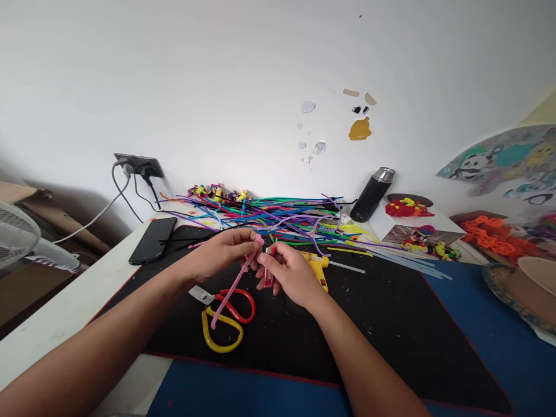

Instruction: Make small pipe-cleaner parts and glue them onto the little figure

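Between the fingertips of my left hand (228,250) is a pink pipe cleaner (232,288), pinched near its upper end, its long stem hanging down to the left. My right hand (289,272) is closed around a clear pink lighter (268,277) with a metal top. Both hands nearly meet over the black mat (391,324). Beneath the pipe cleaner lie scissors (221,347) with one red and one yellow handle, blades partly under my left wrist. A yellow glue gun (319,266) with a glue stick in it lies behind my right hand, which partly hides it.
Many coloured pipe cleaners (278,217) are piled along the wall. A phone (153,241) lies at the left, a black thermos (372,194) leans at the back right. Clear glue sticks (417,262) lie near a white box (428,223). A woven basket (506,295) stands far right.
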Motion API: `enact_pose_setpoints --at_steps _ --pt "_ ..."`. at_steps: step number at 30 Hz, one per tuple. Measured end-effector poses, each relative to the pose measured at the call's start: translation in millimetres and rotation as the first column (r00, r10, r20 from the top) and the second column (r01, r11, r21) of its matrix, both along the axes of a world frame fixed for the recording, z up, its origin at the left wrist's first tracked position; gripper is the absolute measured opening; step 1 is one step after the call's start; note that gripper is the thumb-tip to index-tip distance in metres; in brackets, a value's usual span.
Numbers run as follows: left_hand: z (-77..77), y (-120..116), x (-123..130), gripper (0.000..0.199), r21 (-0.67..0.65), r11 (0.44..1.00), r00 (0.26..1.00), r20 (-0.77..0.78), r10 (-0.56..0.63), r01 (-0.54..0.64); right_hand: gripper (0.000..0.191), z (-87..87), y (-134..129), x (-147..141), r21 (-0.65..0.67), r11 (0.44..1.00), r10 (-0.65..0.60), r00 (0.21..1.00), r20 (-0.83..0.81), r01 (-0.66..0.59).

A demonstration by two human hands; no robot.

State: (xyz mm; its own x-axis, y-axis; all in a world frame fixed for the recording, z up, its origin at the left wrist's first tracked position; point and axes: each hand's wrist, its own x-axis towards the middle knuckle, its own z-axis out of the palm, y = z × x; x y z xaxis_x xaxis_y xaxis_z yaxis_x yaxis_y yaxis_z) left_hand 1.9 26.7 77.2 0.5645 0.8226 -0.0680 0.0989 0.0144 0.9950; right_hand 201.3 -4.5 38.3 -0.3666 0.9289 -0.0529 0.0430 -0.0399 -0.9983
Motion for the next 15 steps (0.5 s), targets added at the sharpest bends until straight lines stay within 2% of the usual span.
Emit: enact_pose_setpoints --at_steps 3,7,15 --pt "-0.4 2.9 -2.1 0.036 0.046 0.998 0.999 -0.025 0.045 -0.043 0.033 2.0 -0.4 -0.7 -0.031 0.999 0.024 0.997 -0.073 -0.026" --pt "-0.1 5.3 -4.3 0.040 0.083 0.993 0.994 -0.061 0.089 -0.084 0.035 4.3 -0.8 0.0 -0.037 0.999 -0.015 0.990 -0.144 0.010" --pt "2.6 1.4 0.1 0.041 0.098 0.993 0.995 -0.079 0.067 -0.059 0.038 4.9 -3.6 -3.4 -0.130 0.991 -0.005 0.972 -0.233 -0.026"
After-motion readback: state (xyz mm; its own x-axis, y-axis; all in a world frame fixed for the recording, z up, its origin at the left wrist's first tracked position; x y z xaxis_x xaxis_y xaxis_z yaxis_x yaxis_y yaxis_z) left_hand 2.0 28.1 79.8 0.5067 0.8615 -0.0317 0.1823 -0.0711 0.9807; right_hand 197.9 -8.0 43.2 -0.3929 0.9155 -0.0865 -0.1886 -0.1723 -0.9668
